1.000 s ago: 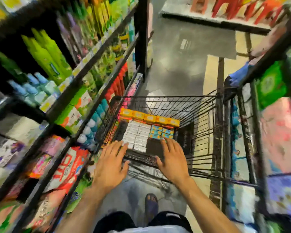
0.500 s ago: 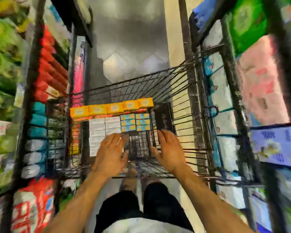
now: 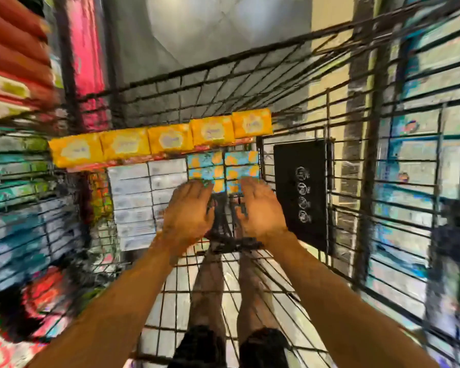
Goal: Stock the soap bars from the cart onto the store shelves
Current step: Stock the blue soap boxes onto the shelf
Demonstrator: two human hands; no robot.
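A black wire cart (image 3: 327, 166) fills the view from above. Inside lie a row of yellow soap packs (image 3: 168, 139), a block of white soap boxes (image 3: 138, 203) and a small stack of blue-and-orange soap boxes (image 3: 223, 166). My left hand (image 3: 189, 213) and my right hand (image 3: 260, 208) reach down into the cart side by side, fingers extended, their tips at the near edge of the blue-and-orange boxes. Neither hand holds anything. The frame is blurred by motion.
Store shelves flank the cart: red and pink packs (image 3: 14, 62) and teal and white packs (image 3: 14, 187) on the left, blue and white packs (image 3: 422, 160) on the right. A black panel (image 3: 302, 192) hangs on the cart's right wall. Grey floor (image 3: 210, 30) lies ahead.
My view has tipped down and closer over the cart. Both hands have moved forward from the cart's near edge into the basket, toward the blue-and-orange boxes.
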